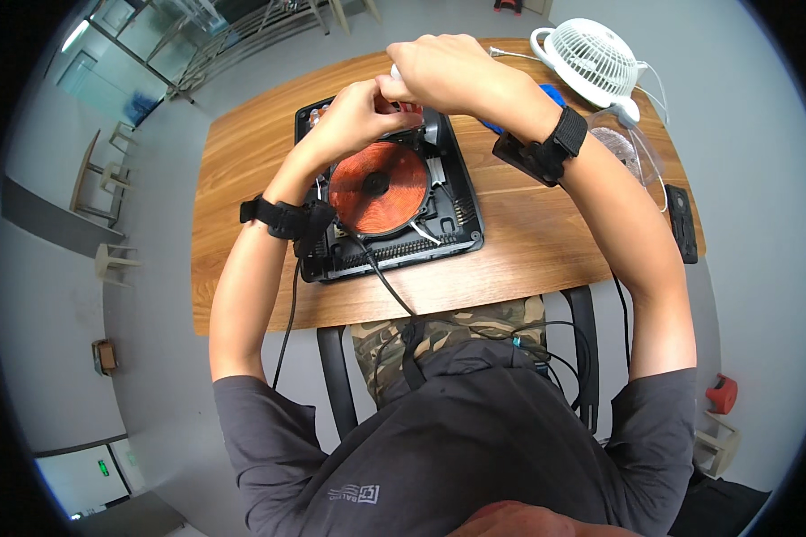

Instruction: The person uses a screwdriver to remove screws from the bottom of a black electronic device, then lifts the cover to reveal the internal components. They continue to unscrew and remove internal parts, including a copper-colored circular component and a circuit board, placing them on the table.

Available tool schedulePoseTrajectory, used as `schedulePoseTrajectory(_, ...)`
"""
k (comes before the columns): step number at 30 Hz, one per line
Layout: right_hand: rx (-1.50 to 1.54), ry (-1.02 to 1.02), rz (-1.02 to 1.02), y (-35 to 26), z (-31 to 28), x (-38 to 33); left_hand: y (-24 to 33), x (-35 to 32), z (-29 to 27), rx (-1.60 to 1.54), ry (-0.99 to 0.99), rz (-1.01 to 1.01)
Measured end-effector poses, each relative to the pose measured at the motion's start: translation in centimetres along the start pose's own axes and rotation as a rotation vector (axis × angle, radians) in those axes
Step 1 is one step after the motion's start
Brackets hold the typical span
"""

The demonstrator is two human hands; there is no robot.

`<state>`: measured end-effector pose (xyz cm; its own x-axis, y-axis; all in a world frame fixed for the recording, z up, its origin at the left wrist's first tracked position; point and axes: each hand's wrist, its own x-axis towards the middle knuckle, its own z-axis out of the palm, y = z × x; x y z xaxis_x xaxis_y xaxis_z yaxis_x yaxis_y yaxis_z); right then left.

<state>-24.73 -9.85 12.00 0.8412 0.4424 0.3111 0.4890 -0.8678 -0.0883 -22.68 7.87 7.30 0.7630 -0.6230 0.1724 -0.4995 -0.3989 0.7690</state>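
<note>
An opened induction cooker point(467, 234) with a black housing lies on the wooden table, its round copper coil point(381, 186) showing. Over the cooker's far part, my left hand point(354, 121) has its thumb and fingers bent together beside a small red part point(410, 108). My right hand point(443, 73) is curled closed just above and to the right, touching or nearly touching the left fingertips. A bit of something white point(395, 72) peeks out at its left side. What either hand holds is mostly hidden by the fingers.
A white fan point(591, 63) with its cord lies at the table's far right. Behind my right forearm are a blue item point(553, 94) and a clear plastic piece point(647, 148). A black flat object point(681, 224) lies at the right edge. Black cables point(387, 285) run down toward my lap.
</note>
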Motion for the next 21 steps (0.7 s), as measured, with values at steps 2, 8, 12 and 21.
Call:
schedulePoseTrajectory(2,0.043,-0.027,-0.023,0.1,-0.2,0.2,-1.3,0.1,-0.7,-0.074,-0.066,-0.027)
schedulePoseTrajectory(8,0.086,-0.094,-0.060,0.4,-1.2,0.3,0.3,0.7,-0.4,0.087,0.032,-0.028)
schedulePoseTrajectory(12,-0.062,-0.054,-0.066,-0.8,-1.8,0.5,-0.4,0.5,0.3,0.062,0.062,-0.033)
schedulePoseTrajectory(21,-0.027,0.108,-0.097,-0.8,0.5,0.9,-0.8,0.1,-0.2,-0.108,-0.019,0.010)
